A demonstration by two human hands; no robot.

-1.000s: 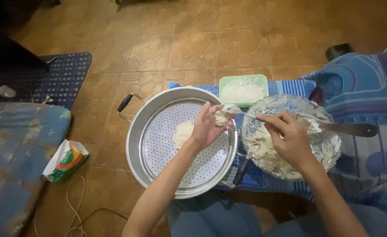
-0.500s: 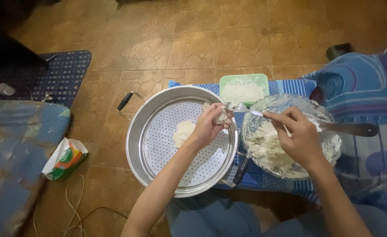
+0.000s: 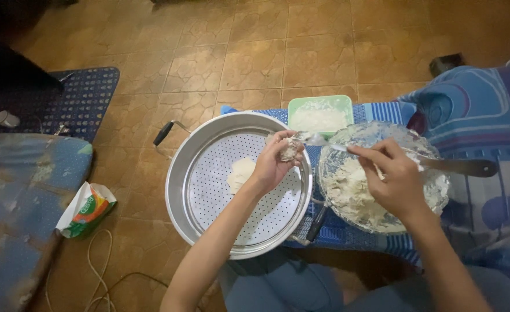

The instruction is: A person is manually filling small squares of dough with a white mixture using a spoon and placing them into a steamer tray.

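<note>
A small lump of pale filling in a wrapper (image 3: 289, 149) sits cupped in the left hand (image 3: 275, 164), whose fingers curl up around it, grasping it over the right-hand part of the perforated steamer tray (image 3: 209, 202). From three o'clock a spoon (image 3: 318, 140) reaches in, its bowl touching the lump; the right hand (image 3: 391, 179) pinches the spoon's handle between thumb and fingers, closed on it, and hovers over the glass bowl (image 3: 422, 147) of whitish filling (image 3: 353, 193).

On the steamer tray, at about eight o'clock of the lump, one pale folded piece (image 3: 240, 172) lies flat on the holes. The tray's black handle (image 3: 163, 133) sticks out at ten o'clock of the tray. At twelve to one o'clock of the lump stands a light green square container (image 3: 320, 112) with white stuff in it, touching the bowl's rim or just beside it. A long metal handle (image 3: 460, 167) juts from the bowl toward three o'clock. Tray, container and bowl rest on a blue patterned cloth (image 3: 376, 110) over a brown tiled floor (image 3: 255, 58).

Far out at eight o'clock lies a crumpled green and orange packet (image 3: 84, 209), with a pale cord (image 3: 102, 271) below it. At ten o'clock is a dark blue mat (image 3: 84, 95).
</note>
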